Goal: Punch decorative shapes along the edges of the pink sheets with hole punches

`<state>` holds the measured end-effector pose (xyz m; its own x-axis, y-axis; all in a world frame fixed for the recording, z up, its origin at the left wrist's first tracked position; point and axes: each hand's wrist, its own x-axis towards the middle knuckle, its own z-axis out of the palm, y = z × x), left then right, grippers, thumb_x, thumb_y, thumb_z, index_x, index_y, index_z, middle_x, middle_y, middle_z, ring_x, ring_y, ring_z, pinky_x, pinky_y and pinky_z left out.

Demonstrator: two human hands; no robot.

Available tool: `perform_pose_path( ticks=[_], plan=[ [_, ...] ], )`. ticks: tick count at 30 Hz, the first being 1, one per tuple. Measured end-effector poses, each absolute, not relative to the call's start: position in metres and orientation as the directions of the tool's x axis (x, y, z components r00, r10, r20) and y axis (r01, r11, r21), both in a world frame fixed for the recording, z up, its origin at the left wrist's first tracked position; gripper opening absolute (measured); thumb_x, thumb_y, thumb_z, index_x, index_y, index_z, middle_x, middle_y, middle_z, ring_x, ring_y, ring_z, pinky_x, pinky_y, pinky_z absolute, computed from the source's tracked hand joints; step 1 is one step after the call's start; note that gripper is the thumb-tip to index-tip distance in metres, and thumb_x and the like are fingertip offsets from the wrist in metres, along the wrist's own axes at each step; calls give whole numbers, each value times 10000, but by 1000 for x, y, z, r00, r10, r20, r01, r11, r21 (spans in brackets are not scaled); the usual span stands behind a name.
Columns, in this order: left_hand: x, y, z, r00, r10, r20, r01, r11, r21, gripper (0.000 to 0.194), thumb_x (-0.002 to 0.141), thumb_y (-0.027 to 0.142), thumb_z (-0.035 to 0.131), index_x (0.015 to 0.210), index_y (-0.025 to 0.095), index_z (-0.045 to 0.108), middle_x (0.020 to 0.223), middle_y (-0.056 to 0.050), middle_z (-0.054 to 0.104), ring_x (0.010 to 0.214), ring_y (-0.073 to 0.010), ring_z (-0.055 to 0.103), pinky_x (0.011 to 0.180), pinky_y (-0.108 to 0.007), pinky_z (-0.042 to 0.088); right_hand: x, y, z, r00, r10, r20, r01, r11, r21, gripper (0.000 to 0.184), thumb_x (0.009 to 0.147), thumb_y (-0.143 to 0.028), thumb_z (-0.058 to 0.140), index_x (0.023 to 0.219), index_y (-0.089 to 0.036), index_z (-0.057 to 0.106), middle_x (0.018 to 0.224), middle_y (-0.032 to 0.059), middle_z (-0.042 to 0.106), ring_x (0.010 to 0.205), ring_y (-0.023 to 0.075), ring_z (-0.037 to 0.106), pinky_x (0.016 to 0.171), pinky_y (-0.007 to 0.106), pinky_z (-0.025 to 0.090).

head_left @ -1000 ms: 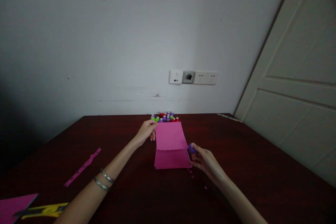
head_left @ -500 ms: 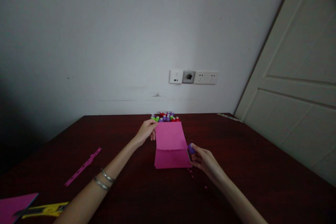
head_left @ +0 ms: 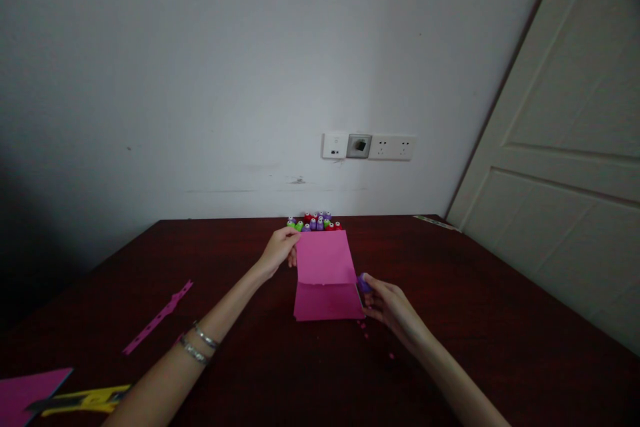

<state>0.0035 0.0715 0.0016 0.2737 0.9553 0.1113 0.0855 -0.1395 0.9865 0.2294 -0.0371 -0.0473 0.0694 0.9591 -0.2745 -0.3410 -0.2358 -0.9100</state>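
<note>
over a dark-red tabletop (head_left: 410, 253), left hand (head_left: 277, 253) pinches pink paper (head_left: 325, 257), right hand (head_left: 393, 307) grips a purple punch (head_left: 363, 282).

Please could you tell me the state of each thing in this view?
Upper pink sheet: pinched at its left edge by the left hand
Lower pink sheet: partly covered
Purple paper punch: held in the right hand; pressed or not, cannot tell
Pink strip: holed, lying down
Yellow cutter: lying down, dark tip over another pink sheet
Colourful small punches: clustered at the back
White double socket: nothing plugged in
</note>
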Motion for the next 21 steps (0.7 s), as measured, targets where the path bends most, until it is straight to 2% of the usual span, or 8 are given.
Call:
perform_pose_path(
  ticks=[12, 21],
  plan=[
    [6, 76, -11, 229, 955, 191, 65, -210, 975, 126, 824, 259, 449, 819, 144, 502, 376, 47, 503, 280, -98, 454, 277, -160, 317, 229, -38, -42, 68, 943, -325, -398, -273, -876, 281, 635, -419, 705, 632, -155, 607, 509, -12, 564, 480, 95, 533, 545, 251, 488],
    [8, 73, -10, 210, 959, 190, 47, -204, 978, 135, 814, 264, 462, 821, 138, 510, 376, 53, 491, 279, -98, 459, 274, -160, 322, 229, -38, -44, 69, 953, -295, -372, -249, -894, 284, 639, -423, 703, 651, -157, 603, 508, -19, 557, 477, 90, 526, 542, 249, 481]
  ],
)
